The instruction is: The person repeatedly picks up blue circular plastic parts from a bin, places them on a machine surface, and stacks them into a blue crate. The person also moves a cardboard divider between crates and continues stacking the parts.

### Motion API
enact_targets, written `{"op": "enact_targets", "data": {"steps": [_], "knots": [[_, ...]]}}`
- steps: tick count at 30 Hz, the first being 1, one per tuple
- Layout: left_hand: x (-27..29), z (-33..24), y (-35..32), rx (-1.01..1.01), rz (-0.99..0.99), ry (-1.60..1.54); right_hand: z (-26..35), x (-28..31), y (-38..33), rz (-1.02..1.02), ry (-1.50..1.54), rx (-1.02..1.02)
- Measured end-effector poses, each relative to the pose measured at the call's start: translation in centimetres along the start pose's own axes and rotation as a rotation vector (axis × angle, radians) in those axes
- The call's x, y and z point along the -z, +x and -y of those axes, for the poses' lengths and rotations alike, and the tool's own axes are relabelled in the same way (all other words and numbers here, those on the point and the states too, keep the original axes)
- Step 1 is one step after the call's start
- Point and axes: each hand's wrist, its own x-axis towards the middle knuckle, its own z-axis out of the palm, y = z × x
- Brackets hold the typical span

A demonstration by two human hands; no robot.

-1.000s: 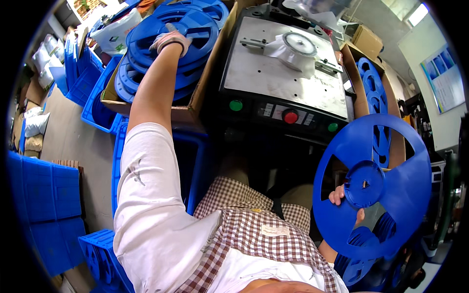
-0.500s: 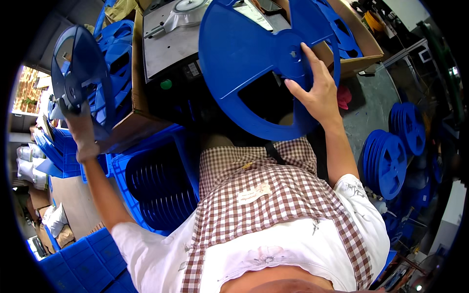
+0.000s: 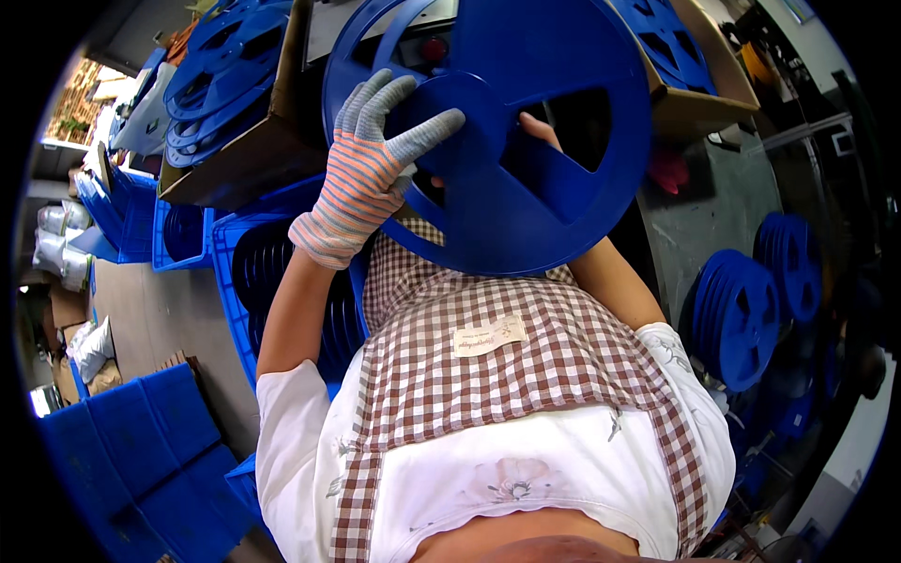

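I see the big blue reel (image 3: 507, 141) held up at 12 o'clock, in front of the chest, over the checked apron (image 3: 488, 366), its face turned toward the camera. The left hand (image 3: 371, 169), in a striped knit glove, lies flat on the reel at about 10 o'clock from the hub, fingers (image 3: 422, 136) spread and pressed on the flange, not hooked through a cutout as far as I can tell. The right hand (image 3: 540, 131) is behind the reel; only fingertips show through the wedge opening just right of the hub, so I judge it grips the hub or a spoke, but I can't tell how firmly. Risks as I read them: the left palm holds by friction only, and knit glove on smooth plastic can slip, so the reel tips toward 6 o'clock and drops onto the apron. The bare fingertips in the cutout could get pinched if the reel rotates. The reel also blocks my view of the machine panel with the red button (image 3: 434, 49) at 12 o'clock, so any move forward is blind. The cardboard box of reels (image 3: 239, 84) at 10 o'clock sits near the rim; a swing left could clip it. The blue crate (image 3: 225, 272) at 8 o'clock lies below the left forearm.
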Motion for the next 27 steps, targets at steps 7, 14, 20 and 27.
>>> {"op": "enact_targets", "data": {"steps": [7, 14, 20, 27], "knots": [[-5.5, -3.6, -0.3, 0.629, -0.066, -1.213, 0.5, 2.1, 3.0, 0.117, -0.669, 0.776], [-5.2, -3.1, 0.5, 0.781, -0.115, -1.417, 1.8, -3.3, 2.6, -0.087, -0.943, 0.534], [-5.5, -1.3, -1.4, 0.927, -0.221, -1.734, 3.4, -3.8, 2.7, -0.229, -1.165, 0.295], [-5.5, -1.9, -3.2, 0.587, -0.429, -1.119, 1.6, -5.2, 3.2, -0.192, -1.218, 0.380]]}}
